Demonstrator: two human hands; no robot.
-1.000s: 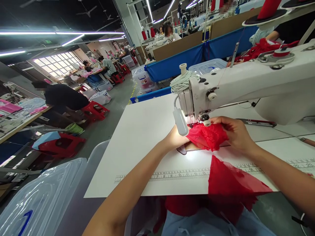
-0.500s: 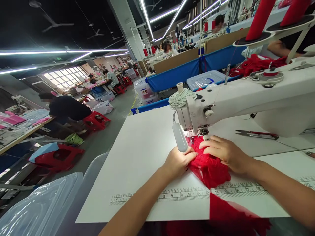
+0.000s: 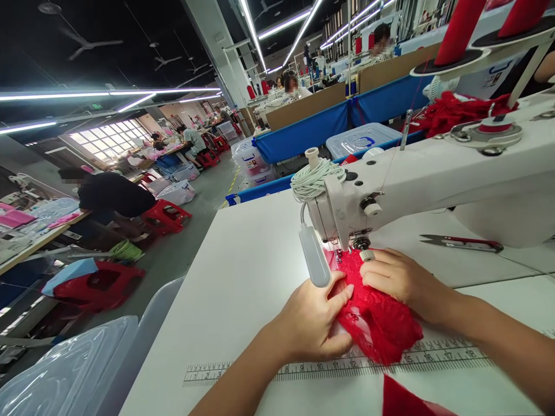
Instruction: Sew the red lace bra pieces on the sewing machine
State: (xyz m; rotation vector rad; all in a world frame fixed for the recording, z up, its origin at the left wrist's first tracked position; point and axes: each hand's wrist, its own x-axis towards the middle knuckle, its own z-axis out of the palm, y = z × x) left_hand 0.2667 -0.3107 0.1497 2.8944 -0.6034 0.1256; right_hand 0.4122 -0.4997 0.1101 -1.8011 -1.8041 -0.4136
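A bunched piece of red lace fabric point(image 3: 377, 320) lies on the white table under the head of a white sewing machine point(image 3: 433, 167). My left hand point(image 3: 316, 320) grips the fabric's left edge, fingers curled over it, just below the machine's white lamp point(image 3: 314, 263). My right hand point(image 3: 396, 277) presses on the fabric's upper right part with bent fingers, close to the presser foot. More red fabric point(image 3: 411, 401) hangs off the front edge of the table.
A printed ruler point(image 3: 329, 367) runs along the table front. Red-handled snips point(image 3: 463, 242) lie to the right under the machine arm. Red thread cones point(image 3: 459, 29) stand on top. Clear plastic bins point(image 3: 65, 375) sit at lower left. Other people work at tables across the aisle.
Both hands drew the red fabric toward me and bunched it up. My left hand slid down from the lamp and now grips the fabric edge. The view tilted up slightly.
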